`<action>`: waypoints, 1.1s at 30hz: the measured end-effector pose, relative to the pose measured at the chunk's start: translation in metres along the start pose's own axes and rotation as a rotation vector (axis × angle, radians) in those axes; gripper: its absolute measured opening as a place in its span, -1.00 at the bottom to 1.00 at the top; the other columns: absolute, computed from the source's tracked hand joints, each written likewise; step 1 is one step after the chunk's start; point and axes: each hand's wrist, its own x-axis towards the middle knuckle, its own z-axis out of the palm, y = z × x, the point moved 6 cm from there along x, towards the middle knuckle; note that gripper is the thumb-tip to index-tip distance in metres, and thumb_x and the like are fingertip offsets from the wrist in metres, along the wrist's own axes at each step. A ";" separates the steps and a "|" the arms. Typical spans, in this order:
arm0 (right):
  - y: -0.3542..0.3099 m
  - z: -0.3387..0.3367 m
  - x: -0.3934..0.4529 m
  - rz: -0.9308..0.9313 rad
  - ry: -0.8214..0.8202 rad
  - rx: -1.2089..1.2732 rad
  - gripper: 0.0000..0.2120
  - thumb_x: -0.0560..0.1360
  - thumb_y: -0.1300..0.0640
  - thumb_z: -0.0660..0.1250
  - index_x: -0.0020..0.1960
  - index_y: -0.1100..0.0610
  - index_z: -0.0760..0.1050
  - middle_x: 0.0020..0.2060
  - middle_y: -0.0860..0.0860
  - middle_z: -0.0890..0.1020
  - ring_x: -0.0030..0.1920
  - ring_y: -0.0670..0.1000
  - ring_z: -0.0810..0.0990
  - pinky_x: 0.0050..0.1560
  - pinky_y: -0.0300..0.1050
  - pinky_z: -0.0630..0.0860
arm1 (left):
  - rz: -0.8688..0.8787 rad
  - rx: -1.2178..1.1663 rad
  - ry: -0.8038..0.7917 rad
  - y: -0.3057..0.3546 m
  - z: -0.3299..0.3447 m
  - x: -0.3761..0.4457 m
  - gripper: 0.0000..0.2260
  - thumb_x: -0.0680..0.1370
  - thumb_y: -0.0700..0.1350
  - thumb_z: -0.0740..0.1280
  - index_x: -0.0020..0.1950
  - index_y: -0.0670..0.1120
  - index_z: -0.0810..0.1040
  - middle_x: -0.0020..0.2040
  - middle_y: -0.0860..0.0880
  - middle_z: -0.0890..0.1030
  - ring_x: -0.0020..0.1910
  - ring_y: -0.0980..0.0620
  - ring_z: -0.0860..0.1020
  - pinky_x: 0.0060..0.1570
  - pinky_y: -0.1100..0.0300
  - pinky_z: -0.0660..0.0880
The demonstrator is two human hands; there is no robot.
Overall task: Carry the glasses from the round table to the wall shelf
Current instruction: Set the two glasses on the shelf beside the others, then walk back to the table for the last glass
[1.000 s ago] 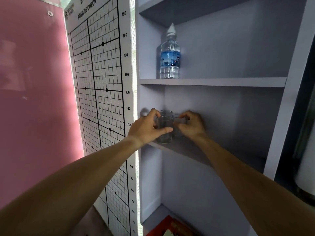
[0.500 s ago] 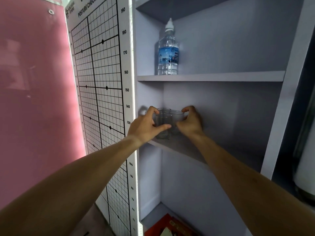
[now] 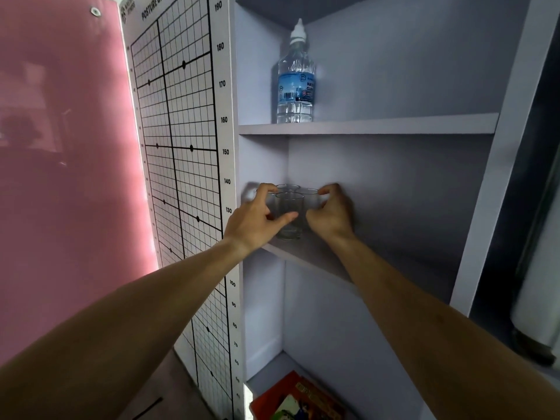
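Standing upright at the left end of the middle shelf (image 3: 315,259), near its front edge: clustered glasses (image 3: 289,213). Left hand (image 3: 254,222) curls round the front glass, thumb across it. Right hand (image 3: 330,213) curls round the right glass. Shelf bare to the right. Bottle (image 3: 296,83) on shelf above, chart (image 3: 181,147) left.

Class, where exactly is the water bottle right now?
In the head view, the water bottle stands upright at the left end of the upper shelf, above the glasses.
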 end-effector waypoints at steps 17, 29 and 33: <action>-0.135 0.169 -0.145 -0.572 -0.637 0.011 -0.79 0.44 0.07 0.42 0.06 0.03 0.60 -0.09 0.01 0.64 -0.10 0.05 0.61 -0.03 -0.05 0.58 | -0.510 0.321 -0.096 -0.179 -0.198 -0.156 -0.79 0.54 0.11 0.38 0.02 0.00 0.54 -0.20 0.01 0.64 -0.17 -0.04 0.61 -0.15 0.12 0.50; 0.002 0.318 -0.464 -0.321 -1.503 -0.394 -0.79 0.50 0.09 0.41 0.10 0.13 0.65 0.06 0.07 0.68 0.18 0.10 0.60 0.14 -0.19 0.42 | -1.385 0.178 -0.324 -0.290 -0.244 -0.634 -0.84 0.52 0.01 0.43 -0.05 -0.08 0.64 -0.11 -0.07 0.69 -0.05 -0.11 0.67 0.03 0.05 0.60; 0.074 0.303 -0.580 -0.183 -1.787 -0.557 -0.93 0.52 0.05 0.40 -0.01 0.01 0.60 -0.15 -0.07 0.59 0.12 0.07 0.61 0.06 -0.15 0.46 | -1.647 -0.024 -0.458 -0.251 -0.199 -0.802 -0.87 0.52 -0.01 0.43 -0.22 0.04 0.58 -0.22 -0.01 0.63 -0.10 -0.08 0.67 0.00 0.10 0.59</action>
